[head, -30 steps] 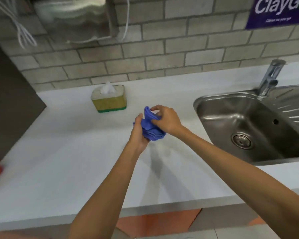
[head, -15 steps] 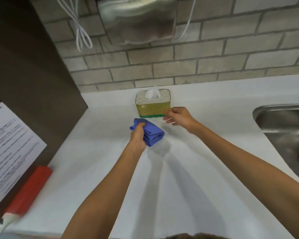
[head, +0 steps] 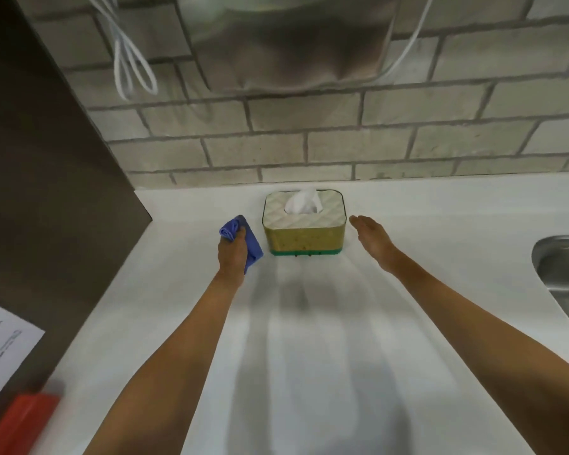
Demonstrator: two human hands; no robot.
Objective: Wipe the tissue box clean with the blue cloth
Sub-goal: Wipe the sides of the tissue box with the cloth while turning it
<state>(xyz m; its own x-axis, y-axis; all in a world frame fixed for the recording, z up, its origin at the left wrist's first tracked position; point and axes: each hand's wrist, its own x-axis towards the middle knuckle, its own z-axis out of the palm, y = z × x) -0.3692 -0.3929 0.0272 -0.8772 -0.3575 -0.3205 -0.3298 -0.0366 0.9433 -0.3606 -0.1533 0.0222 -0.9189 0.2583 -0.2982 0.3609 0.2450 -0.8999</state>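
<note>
The tissue box (head: 304, 233) stands on the white counter near the brick wall. It has a pale patterned lid, yellow sides and a green base, and a white tissue sticks out of the top. My left hand (head: 232, 254) is just left of the box, closed around the bunched blue cloth (head: 243, 238), which does not touch the box. On the box's right side, my right hand (head: 372, 236) hovers flat with fingers extended, a small gap from the box, holding nothing.
A dark panel (head: 46, 192) walls off the counter's left side, with a printed sheet (head: 4, 343) on it. A red tube (head: 20, 421) lies at the near left. A steel sink (head: 565, 277) is at the right edge. A metal dispenser (head: 289, 44) hangs above.
The view has closed in on the box. My left hand carried the cloth to the box's left side. My right hand let go of the cloth and moved to the box's right.
</note>
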